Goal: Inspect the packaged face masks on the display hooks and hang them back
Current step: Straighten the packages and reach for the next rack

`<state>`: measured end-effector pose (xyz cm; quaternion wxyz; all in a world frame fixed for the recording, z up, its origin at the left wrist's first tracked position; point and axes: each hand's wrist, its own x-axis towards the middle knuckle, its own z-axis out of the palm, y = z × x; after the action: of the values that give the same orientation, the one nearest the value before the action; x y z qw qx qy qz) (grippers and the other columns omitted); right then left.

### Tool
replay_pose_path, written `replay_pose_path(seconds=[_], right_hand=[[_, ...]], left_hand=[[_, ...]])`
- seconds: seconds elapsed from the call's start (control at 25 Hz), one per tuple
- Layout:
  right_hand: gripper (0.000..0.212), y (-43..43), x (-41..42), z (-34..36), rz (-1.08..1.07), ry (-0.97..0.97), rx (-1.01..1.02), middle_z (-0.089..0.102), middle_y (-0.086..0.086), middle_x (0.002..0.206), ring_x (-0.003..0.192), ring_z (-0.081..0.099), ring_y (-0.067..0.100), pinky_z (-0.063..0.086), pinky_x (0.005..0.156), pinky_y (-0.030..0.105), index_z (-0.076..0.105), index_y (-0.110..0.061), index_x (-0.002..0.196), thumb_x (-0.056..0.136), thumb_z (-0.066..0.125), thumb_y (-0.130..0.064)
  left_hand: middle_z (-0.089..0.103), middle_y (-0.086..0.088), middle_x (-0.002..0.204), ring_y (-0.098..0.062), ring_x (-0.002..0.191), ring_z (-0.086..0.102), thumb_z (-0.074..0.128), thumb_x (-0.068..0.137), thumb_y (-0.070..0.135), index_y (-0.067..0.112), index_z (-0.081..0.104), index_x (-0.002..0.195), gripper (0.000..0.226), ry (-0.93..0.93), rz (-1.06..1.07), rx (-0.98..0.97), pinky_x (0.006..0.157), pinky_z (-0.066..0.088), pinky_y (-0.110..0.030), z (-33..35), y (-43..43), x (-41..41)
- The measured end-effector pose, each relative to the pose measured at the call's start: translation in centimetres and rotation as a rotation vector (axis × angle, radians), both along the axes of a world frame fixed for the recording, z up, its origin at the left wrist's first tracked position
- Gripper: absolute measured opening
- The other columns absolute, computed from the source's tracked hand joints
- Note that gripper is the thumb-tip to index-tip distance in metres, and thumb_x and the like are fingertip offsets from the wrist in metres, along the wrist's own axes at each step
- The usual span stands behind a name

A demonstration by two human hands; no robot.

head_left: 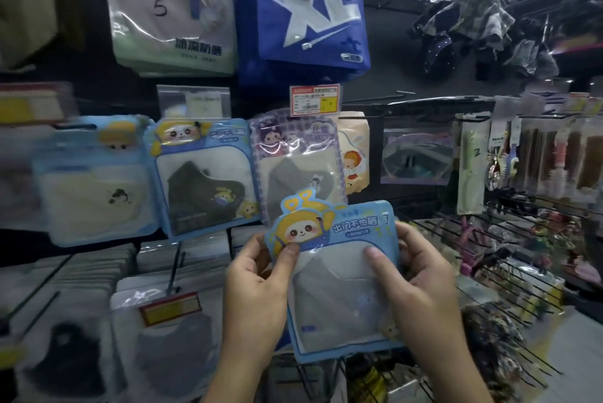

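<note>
Blue-rimmed packet (339, 288): a clear-windowed pouch holding one folded grey mask (336, 301). It is off the hooks, held in front of the display just below the purple checked packet (298, 161).
Left hand (257, 285): pinches the packet's upper left corner, with the thumb on the front beside the yellow cartoon face and the fingers behind.
Right hand (421, 275): grips the upper right edge, with the thumb pressed flat on the window and the fingers curled round the back.
Lie of the packet: printed front towards the person, header up. Its long axis is close to vertical, with the top leaning a little left.
Row behind: the purple packet holds a grey mask. Beside it hangs a blue packet (204, 174) with a dark mask, then a paler one (91, 180) with a cream mask.
Above: a red price tag (315, 99) and a big blue XL bag (306, 11).
Right: black wire hooks (509, 285); the goods on them are too blurred to name.
</note>
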<state>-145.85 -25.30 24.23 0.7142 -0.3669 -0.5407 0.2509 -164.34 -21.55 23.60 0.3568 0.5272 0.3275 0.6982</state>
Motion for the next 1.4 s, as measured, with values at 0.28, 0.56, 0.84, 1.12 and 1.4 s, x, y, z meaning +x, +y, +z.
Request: replay_pose_path(seconds=[0.28,0.56,0.84,1.12,1.4], right_hand=[[0.017,1.5,-7.8,1.8,-0.104,0.302,0.072,0.080,0.000,0.076,0.066,0.072,0.006,0.056,0.061,0.018,0.083,-0.019,0.107,0.094,0.079,-0.008],[0.013,2.6,-11.8,2.4,-0.076,0.363,0.055,0.083,0.000,0.085,0.078,0.079,0.011,0.060,0.070,0.019,0.084,-0.020,0.101,0.091,0.082,-0.012],[0.015,3.5,-14.2,3.5,-0.050,0.394,0.074,0.084,-0.003,0.092,0.089,0.081,0.012,0.063,0.078,0.021,0.084,-0.018,0.104,0.091,0.083,-0.011],[0.028,6.3,-15.4,7.3,0.042,0.397,0.096,0.084,-0.010,0.092,0.091,0.078,0.004,0.059,0.081,0.017,0.080,-0.012,0.120,0.092,0.084,-0.012],[0.019,9.0,-17.0,10.9,0.112,0.425,0.112,0.083,-0.009,0.087,0.086,0.077,0.005,0.058,0.078,0.015,0.081,-0.009,0.113,0.094,0.081,-0.007]], left_hand=[[0.083,-0.001,0.094,-0.011,0.086,0.074,0.081,0.091,0.024,0.018,0.079,0.100,0.011,-0.082,0.176,0.052,0.078,0.056,-0.025,1.8,-0.7,-5.6],[0.083,0.011,0.100,-0.002,0.099,0.076,0.079,0.086,0.039,0.028,0.083,0.104,0.021,-0.246,0.292,0.036,0.090,0.053,-0.026,2.9,-1.4,-8.2],[0.083,0.015,0.096,0.003,0.095,0.076,0.081,0.075,0.048,0.031,0.083,0.105,0.035,-0.250,0.393,0.039,0.093,0.058,-0.026,4.3,-0.9,-10.2],[0.071,0.008,0.078,-0.002,0.071,0.060,0.084,0.083,0.046,0.048,0.079,0.111,0.029,-0.181,0.450,0.168,0.065,0.051,-0.016,7.3,1.3,-11.9],[0.081,0.020,0.088,0.003,0.091,0.075,0.087,0.087,0.026,0.028,0.080,0.121,0.034,-0.258,0.425,0.153,0.088,0.060,-0.026,11.1,3.5,-13.5]])
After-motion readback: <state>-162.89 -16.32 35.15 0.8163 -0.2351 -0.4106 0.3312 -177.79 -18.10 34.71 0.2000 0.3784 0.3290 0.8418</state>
